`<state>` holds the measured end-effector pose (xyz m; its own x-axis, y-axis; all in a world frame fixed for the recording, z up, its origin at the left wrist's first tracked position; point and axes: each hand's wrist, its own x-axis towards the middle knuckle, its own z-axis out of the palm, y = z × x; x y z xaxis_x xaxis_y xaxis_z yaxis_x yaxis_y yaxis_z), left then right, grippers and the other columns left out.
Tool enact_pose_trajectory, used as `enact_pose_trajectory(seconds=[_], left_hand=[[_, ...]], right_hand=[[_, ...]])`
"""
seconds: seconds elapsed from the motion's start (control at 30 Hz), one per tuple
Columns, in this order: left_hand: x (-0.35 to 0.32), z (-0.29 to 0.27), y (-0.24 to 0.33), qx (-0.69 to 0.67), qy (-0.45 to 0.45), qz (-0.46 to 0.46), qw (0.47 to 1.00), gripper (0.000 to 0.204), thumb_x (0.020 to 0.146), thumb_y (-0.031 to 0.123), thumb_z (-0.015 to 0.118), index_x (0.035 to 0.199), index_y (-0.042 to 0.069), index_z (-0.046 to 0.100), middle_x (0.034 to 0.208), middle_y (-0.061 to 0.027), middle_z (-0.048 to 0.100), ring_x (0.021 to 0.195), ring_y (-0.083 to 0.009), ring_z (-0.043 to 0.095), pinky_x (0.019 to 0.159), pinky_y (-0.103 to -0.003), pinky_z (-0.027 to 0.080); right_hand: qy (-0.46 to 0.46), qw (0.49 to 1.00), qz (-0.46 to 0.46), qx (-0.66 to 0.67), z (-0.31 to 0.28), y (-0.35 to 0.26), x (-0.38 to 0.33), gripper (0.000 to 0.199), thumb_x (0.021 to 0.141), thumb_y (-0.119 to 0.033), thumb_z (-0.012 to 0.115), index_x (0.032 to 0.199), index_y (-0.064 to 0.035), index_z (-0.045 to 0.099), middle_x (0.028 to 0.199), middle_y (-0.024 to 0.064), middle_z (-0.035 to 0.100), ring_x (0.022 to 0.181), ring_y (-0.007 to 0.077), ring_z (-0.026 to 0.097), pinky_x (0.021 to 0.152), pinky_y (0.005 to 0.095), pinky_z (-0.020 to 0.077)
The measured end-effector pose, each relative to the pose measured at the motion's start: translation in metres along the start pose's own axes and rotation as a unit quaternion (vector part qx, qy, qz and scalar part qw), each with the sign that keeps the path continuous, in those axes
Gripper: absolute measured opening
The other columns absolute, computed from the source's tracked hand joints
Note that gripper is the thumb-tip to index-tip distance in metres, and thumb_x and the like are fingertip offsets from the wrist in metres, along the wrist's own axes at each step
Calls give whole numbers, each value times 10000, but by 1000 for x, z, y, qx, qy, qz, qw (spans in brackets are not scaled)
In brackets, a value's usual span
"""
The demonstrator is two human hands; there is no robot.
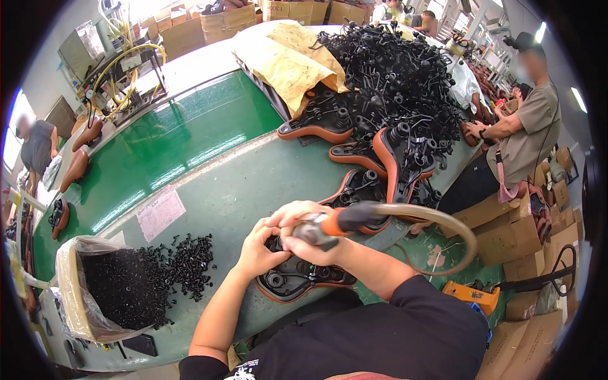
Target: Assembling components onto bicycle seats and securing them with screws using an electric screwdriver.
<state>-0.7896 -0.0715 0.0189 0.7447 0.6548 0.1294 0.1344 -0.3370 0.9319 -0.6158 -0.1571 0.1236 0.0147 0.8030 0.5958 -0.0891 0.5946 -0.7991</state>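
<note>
My right hand [315,244] grips a powered screwdriver [329,223] with an orange collar, black handle and tan hose, its tip pointing down. Below it lies an upturned bicycle saddle [297,282], orange-edged with a black underside, at the table's near edge. My left hand [258,248] rests on that saddle right beside the tool's tip, fingers curled; whether it pinches a screw is hidden. Several more upturned saddles [364,187] lie just beyond.
A plastic bag of black screws [117,288] spills over the table at the left. A big heap of black metal rails [396,76] and brown paper sit at the far end. A seated person [519,136] works to the right, cardboard boxes [506,234] beside the table.
</note>
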Motion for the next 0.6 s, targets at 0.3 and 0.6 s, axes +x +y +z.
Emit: enact_pose_trajectory(seconds=[0.3,0.6], left_hand=[[16,-67,21,117,95,137,979,463,598,0,772,1058,40,730,1296,-162,660,1244,-343,643,1072,-432,523],[15,-253,-74,138,566,-23,812,323,981,140,772,1198,-87,698,1102,-117,755,959,-204,712,885,-344,559]], right_hand=[[222,964,148,14,-70,-54,-67,247,896,27,612,1142,3,602,1156,260,700,719,213,696,698,363,594],[321,891,318,-52,-83,-34,-110,224,899,-2,682,1112,3,614,1303,224,640,677,191,707,658,331,557]])
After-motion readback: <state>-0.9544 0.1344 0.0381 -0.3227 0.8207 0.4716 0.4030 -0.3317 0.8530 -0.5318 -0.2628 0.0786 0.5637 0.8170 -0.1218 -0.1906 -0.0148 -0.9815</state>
